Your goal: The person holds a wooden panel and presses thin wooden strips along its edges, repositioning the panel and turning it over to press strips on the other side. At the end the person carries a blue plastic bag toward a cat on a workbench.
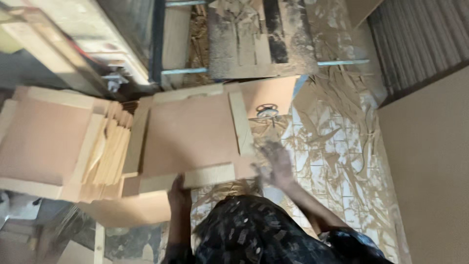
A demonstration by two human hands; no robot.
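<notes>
At panel (190, 134) edge: 2 hands (R (276, 164) blurred).

Tiled floor (337, 161) strewn with wood scraps (342, 98); framed panels (190, 134) stacked above it

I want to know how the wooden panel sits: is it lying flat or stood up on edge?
Flat. The framed wooden panel shows its broad face upward on the stack, its near edge gripped by the left hand.
</notes>
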